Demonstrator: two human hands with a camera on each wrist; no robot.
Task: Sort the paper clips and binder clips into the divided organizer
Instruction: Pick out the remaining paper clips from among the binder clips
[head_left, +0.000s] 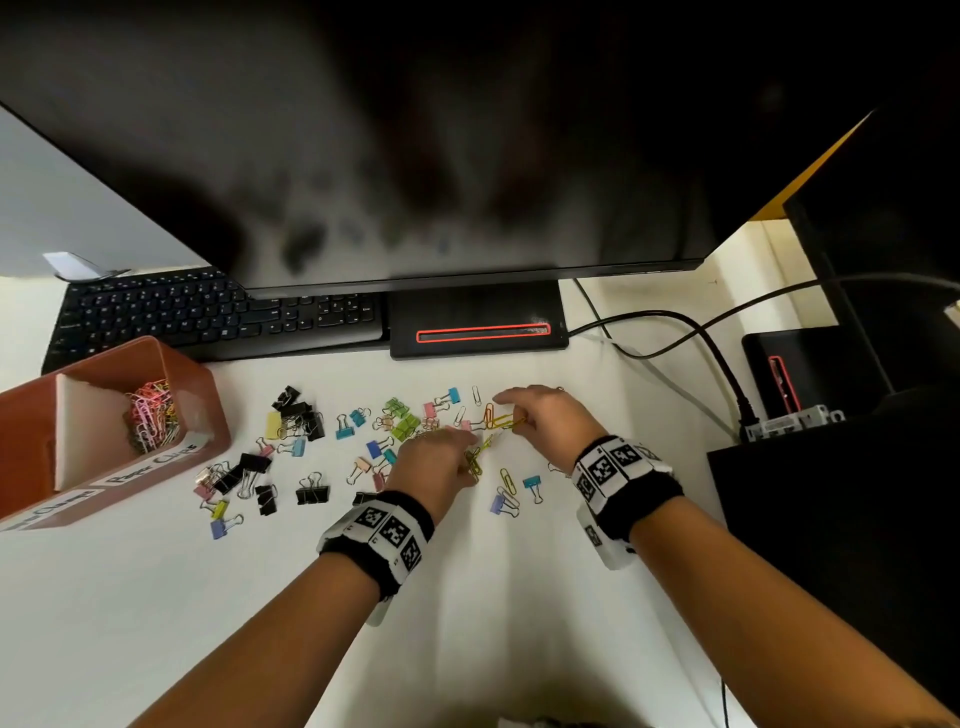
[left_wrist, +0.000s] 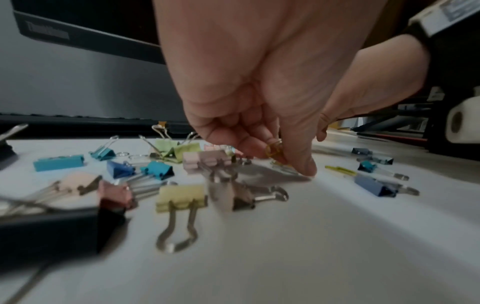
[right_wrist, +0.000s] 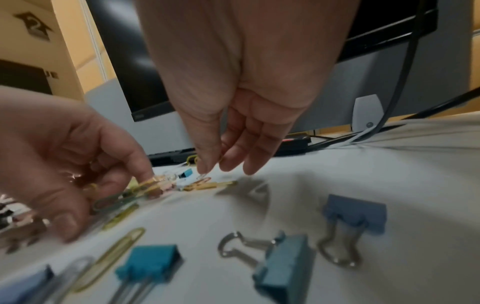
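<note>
A brown divided organizer (head_left: 200, 379) stands at the left; its far compartment holds a heap of paper clips (head_left: 153, 415). Coloured and black binder clips (head_left: 298, 410) lie scattered over the white desk, among them a green cluster (head_left: 402, 421). My left hand (head_left: 457, 457) (left_wrist: 283, 158) pinches a bunch of paper clips (right_wrist: 116, 200) in curled fingers, low over the desk. Just right of it, my right hand (head_left: 514, 413) (right_wrist: 215, 166) hangs with relaxed fingers over yellow and orange paper clips (head_left: 501, 420) on the desk. A loose yellow paper clip (head_left: 506, 480) lies nearer me.
A monitor (head_left: 467, 156) overhangs the back of the desk, with its base (head_left: 478, 322) and a keyboard (head_left: 208, 312) beneath. Cables (head_left: 691, 332) run at the right toward a power strip (head_left: 789, 421) and black boxes (head_left: 831, 493). Bare desk lies in front of the clips.
</note>
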